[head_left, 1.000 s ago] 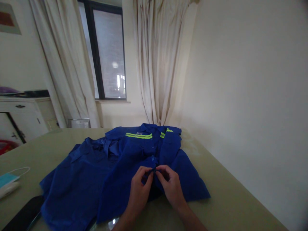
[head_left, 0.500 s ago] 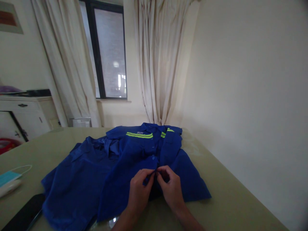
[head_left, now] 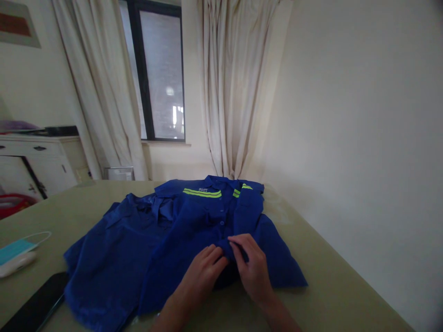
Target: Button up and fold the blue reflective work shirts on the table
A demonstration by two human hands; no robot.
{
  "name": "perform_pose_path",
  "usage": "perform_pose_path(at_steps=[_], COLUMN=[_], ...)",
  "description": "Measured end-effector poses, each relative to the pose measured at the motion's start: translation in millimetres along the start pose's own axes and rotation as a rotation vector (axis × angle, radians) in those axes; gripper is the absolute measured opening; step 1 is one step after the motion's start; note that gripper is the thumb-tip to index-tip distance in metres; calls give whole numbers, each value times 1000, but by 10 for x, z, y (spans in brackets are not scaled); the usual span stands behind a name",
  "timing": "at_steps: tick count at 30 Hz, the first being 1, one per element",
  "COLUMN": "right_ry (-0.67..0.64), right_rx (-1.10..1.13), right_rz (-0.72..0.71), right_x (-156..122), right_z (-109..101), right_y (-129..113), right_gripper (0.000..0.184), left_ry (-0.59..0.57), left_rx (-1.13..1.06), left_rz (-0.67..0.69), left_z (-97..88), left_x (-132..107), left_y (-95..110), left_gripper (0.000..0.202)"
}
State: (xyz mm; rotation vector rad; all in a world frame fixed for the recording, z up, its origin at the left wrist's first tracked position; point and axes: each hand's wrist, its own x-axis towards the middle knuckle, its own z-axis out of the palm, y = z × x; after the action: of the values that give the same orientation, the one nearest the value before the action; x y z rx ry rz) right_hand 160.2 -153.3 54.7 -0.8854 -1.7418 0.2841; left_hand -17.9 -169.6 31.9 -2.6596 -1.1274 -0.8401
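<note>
A blue work shirt (head_left: 173,240) with yellow-green reflective stripes near the collar lies spread on the pale green table (head_left: 328,286). Both hands meet at the shirt's front placket, low down near the hem. My left hand (head_left: 204,269) rests on the left front panel with its fingers bent and pinching the cloth edge. My right hand (head_left: 252,265) is closed on the facing edge of the placket, fingertips touching the left hand's. Whatever small part sits between the fingertips is hidden.
A black phone (head_left: 36,306) lies at the table's near left edge. Beyond it lie a blue face mask (head_left: 15,249) and a white object. A white cabinet (head_left: 38,161) stands left, curtains and a window behind, and a bare wall close on the right.
Both hands have shifted a little lower and flatter on the placket. The left hand's fingers have uncurled somewhat. The view has drifted slightly.
</note>
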Motion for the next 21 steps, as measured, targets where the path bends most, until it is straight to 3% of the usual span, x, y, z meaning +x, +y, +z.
perform_pose_path(at_steps=[2,4,7,9,11,12,15,18,21], right_ry=[-85,-60,150,323,389,350,37,-160,-101], right_rx=[5,-31,-156,-240,-267,-255,-150,-47,-49], right_rz=[3,35,88,95,36,-12,-95,8,114], right_x=[-19,-12,41,77,86,76,13,-37,-27], right_z=[63,70,-35,-130,-182,-179,-75,48,61], right_y=[-7,36,136,171,150,119,-7,-65,-9], right_gripper=[21,21,20,19,17,17,21,24,23], left_ry=[72,196,455,555,494,419,232,217,297], left_rx=[-16,-5,-2,-14,-14,-7,11,2,-8], left_rz=[8,7,-75,-122,-58,-1,96,54,3], left_z=[-30,-60,-106,-135,-150,-149,-116,-79,-72], left_x=[-4,-11,-14,-6,8,14,20,4,-11], left_y=[-48,-104,-163,-166,-138,-116,-53,-53,-105], left_gripper=[16,22,24,23,21,20,22,24,23])
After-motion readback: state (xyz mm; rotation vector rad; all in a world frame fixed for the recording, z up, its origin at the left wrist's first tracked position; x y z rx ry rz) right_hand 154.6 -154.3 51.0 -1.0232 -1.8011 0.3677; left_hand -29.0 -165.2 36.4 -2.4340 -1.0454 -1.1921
